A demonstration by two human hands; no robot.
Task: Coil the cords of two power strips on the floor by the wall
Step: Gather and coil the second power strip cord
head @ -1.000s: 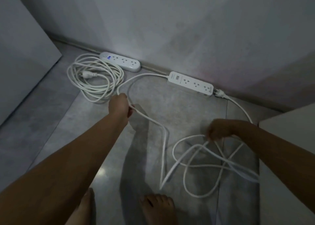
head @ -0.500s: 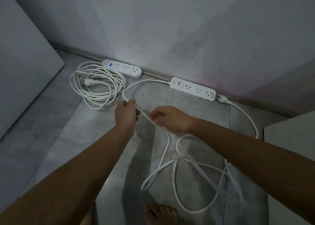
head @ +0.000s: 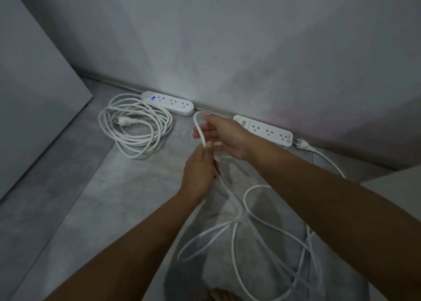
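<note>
Two white power strips lie along the wall. The left power strip [head: 167, 103] has its cord [head: 134, 127] coiled on the floor beside it, plug in the middle. The right power strip [head: 266, 131] has a plug [head: 301, 144] pushed into its right end. Its loose cord [head: 250, 227] sprawls in tangled loops on the floor below. My left hand [head: 200, 173] is shut on this cord. My right hand [head: 224, 136] grips a raised loop of the same cord just above the left hand.
A grey panel [head: 34, 91] leans at the left. A pale box corner [head: 396, 182] juts in at the right. The grey wall [head: 250, 50] runs behind the strips. My bare toes [head: 222, 295] show at the bottom edge.
My right hand has come from the loose loops at the right up to the left hand and taken hold of the cord. A small loop now stands between both hands, and the view has shifted.
</note>
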